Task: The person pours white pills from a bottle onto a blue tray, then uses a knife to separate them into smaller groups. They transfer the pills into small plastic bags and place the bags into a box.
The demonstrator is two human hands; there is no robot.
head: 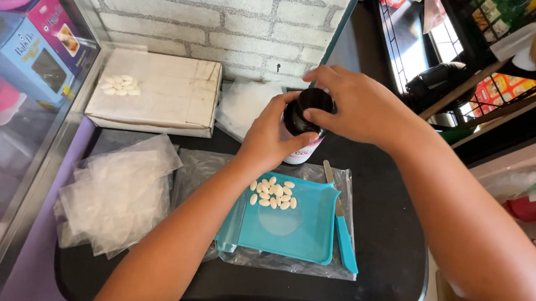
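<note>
Black bench [388, 243] below; left hand [273, 138] clamped round bottle [303, 131], right hand [360, 107] gripping its cap. Slipping could scatter pills [273, 194] from tray [302, 236] just beneath.

Glossy teal plastic tray [303, 233] on crinkly clear plastic bags [118, 193].

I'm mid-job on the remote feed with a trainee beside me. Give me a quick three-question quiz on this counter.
1. True or false: the white tablets on the teal counting tray lie in one group near its far edge.
2. What does the left hand grip? A) the dark-capped bottle B) the spatula C) a plastic bag
3. Fill in: a second small heap of tablets lies on the flat white ____ by the brick wall.

Key
1. True
2. A; the right hand is on its dark cap.
3. box
</note>
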